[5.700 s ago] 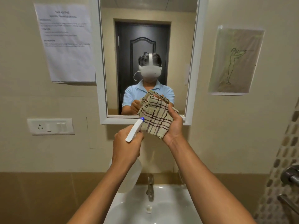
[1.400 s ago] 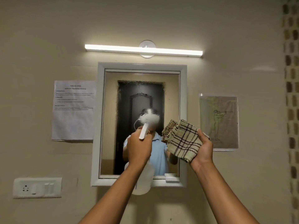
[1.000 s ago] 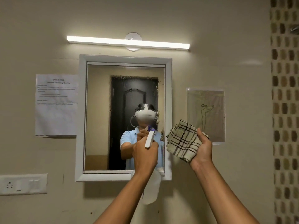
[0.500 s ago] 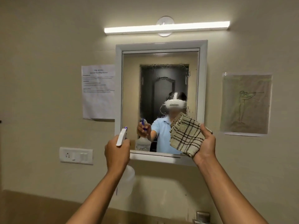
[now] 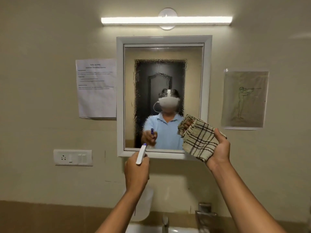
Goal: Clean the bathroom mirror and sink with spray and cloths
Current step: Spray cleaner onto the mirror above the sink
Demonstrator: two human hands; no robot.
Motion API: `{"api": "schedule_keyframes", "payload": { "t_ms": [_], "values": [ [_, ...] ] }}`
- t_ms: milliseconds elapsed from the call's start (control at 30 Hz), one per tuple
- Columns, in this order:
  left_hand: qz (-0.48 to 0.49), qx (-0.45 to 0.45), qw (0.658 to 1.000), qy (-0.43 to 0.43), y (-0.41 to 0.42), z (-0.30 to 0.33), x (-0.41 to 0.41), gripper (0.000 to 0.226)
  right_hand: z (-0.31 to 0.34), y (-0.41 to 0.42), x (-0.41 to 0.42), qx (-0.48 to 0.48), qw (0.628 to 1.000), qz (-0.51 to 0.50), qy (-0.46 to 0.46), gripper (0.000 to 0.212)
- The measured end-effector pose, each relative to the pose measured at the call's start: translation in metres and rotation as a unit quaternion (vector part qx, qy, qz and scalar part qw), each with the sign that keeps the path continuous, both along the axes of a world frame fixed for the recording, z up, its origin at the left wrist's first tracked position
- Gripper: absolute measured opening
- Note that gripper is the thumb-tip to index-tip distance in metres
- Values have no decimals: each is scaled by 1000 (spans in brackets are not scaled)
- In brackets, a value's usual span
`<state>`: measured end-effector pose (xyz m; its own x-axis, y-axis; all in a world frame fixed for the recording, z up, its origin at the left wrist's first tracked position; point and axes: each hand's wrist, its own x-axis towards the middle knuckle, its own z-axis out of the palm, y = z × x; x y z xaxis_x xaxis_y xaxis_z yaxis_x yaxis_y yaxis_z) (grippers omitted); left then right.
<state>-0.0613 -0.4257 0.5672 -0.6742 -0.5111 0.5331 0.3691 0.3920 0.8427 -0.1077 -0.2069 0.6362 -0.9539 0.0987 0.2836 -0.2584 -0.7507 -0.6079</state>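
The white-framed mirror hangs on the wall ahead, its glass speckled with spray droplets. My left hand grips the white spray bottle just below the mirror's lower edge, nozzle pointing up; the bottle's body hangs below my fist. My right hand holds a folded beige checked cloth up in front of the mirror's lower right corner. The white sink shows only as a strip at the bottom edge.
A chrome tap stands over the sink. A printed sheet hangs left of the mirror, a drawing hangs right. A socket and switch plate sits lower left. A tube light glows above.
My left hand has lowered the spray bottle from the mirror's middle to below its frame. The cloth stays raised in my right hand. Droplets now cover the glass. The view shifted.
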Motion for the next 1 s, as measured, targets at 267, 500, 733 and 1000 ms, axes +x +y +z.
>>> {"api": "schedule_keyframes", "payload": {
  "t_ms": [267, 500, 733, 1000],
  "values": [
    [-84, -24, 996, 0, 86, -10, -16, 21, -9, 55, 9, -5, 999, -45, -4, 45],
    [-103, -19, 994, -30, 140, -31, -18, 18, -28, 94, 8, -6, 998, -51, -18, 41],
    [-33, 8, 999, -25, 117, -47, -15, 21, -49, 98, 2, -2, 999, -21, -31, 38],
    [69, 7, 997, -22, 43, -63, -4, 19, -68, 44, -8, -5, 997, 58, -44, 49]
  ]
}}
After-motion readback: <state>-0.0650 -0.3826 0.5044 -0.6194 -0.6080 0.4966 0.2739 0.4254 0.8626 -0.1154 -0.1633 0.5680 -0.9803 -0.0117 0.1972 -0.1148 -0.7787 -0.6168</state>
